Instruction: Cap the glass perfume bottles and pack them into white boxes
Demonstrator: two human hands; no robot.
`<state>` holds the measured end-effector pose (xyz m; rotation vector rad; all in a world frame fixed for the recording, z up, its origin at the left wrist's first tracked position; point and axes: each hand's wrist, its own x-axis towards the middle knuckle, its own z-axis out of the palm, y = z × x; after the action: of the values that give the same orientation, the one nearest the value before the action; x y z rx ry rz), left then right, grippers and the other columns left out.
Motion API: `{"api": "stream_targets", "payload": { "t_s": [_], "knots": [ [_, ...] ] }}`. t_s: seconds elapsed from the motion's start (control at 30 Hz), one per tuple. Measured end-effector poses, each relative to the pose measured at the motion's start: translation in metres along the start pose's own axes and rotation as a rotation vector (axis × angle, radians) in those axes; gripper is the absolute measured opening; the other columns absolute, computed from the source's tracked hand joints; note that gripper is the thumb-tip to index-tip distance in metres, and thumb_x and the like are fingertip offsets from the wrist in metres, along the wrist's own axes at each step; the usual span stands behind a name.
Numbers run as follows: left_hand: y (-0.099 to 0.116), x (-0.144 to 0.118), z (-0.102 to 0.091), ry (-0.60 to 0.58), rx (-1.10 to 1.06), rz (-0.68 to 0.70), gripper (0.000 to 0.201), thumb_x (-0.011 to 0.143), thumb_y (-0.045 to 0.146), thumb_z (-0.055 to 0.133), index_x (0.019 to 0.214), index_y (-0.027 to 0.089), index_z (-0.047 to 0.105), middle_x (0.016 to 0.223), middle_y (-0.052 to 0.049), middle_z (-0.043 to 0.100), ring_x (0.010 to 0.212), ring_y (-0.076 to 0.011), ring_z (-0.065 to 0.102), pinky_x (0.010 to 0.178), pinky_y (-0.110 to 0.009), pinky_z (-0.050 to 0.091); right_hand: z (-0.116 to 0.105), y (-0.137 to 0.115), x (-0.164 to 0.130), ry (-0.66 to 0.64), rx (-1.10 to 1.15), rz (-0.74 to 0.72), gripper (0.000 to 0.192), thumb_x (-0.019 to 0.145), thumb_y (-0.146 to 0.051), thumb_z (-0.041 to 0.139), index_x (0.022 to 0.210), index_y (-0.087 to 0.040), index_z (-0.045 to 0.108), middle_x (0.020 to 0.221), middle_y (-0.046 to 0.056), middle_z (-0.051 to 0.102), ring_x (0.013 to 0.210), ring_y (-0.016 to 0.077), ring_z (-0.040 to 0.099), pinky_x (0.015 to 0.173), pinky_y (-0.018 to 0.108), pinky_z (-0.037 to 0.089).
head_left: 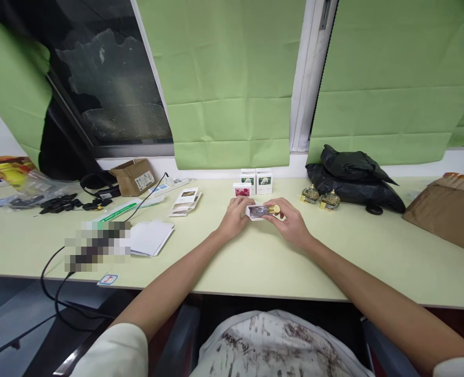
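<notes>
Over the middle of the table, my right hand [289, 221] grips a small perfume bottle [258, 211] by its gold-coloured cap end. The bottle lies sideways, its clear body pointing left. My left hand [236, 217] is closed around the left end of a small white box [255, 218], which sits against the bottle. I cannot tell whether the bottle is partly inside the box. Just behind my hands stand a small box with a pink flower picture [242, 189] and white boxes with green-and-white pictures [264, 180].
To the right are two round gold-and-glass bottles [329, 200], black plastic bags [353, 180] and a large cardboard box [449, 209]. On the left lie white papers [150, 238], folded cards [185, 201], an opened carton [132, 177], black cables and small black parts [69, 202].
</notes>
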<state>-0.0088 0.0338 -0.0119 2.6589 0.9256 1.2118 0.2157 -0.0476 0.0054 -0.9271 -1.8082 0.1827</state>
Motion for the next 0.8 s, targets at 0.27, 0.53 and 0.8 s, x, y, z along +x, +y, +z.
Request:
{"api": "stream_targets", "payload": {
  "t_s": [0.27,0.53,0.8],
  "knots": [
    [0.0053,-0.0001,-0.0027,-0.030,-0.096,0.012,0.044,0.088,0.005,0.059,0.127,0.026,0.058,0.126,-0.006,0.066,0.117,-0.0260,0.058,0.102,-0.042,0.048,0.0014,0.0024,0.0000,0.019,-0.007,0.004,0.027,0.101,-0.042,0.061,0.125,-0.029,0.063,0.121,0.008,0.068,0.109,0.0275,0.063,0.081,0.041,0.056],
    [0.0040,-0.0014,-0.0019,-0.025,-0.107,-0.004,0.042,0.088,0.006,0.059,0.126,0.026,0.058,0.122,-0.006,0.066,0.114,-0.0258,0.059,0.100,-0.041,0.049,0.0010,0.0051,0.0004,-0.010,-0.033,-0.002,0.029,0.103,-0.043,0.056,0.129,-0.030,0.060,0.123,0.009,0.067,0.112,0.0294,0.061,0.091,0.046,0.055],
    [0.0046,-0.0010,-0.0023,-0.012,-0.127,-0.015,0.040,0.090,0.007,0.060,0.124,0.026,0.058,0.122,-0.006,0.066,0.115,-0.0253,0.059,0.101,-0.041,0.049,-0.0011,0.0033,0.0001,-0.031,-0.074,-0.036,0.026,0.104,-0.038,0.055,0.128,-0.031,0.059,0.121,0.007,0.068,0.109,0.0289,0.061,0.095,0.046,0.052]
  ]
}}
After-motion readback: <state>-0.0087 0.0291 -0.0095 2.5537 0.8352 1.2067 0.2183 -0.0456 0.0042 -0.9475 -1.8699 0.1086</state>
